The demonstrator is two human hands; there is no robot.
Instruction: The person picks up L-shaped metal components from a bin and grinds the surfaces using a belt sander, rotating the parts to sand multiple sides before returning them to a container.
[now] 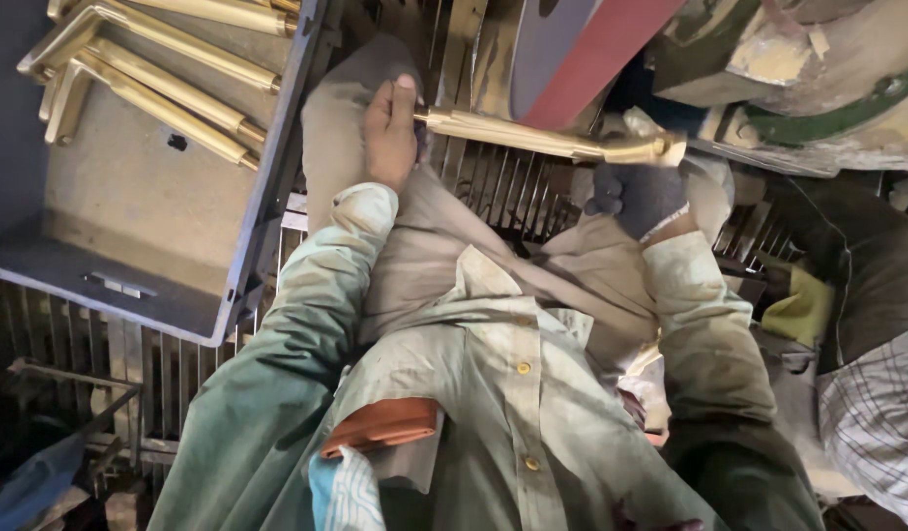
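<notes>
Two hands on one brass rod (532,136), head view. Left hand (390,133) bare, fingers closed round rod's near end, resting on cloth-covered knee. Right hand (639,197) in dark glove, closed under rod's far end with its fitting. Rod lies across lap, middle touching red sanding belt (596,54) of grinding machine (808,79). Grey plastic crate (129,197) at left, on metal floor grating (503,187), holds several similar brass rods (169,88). Orange wallet (380,425) pokes from shirt pocket.
</notes>
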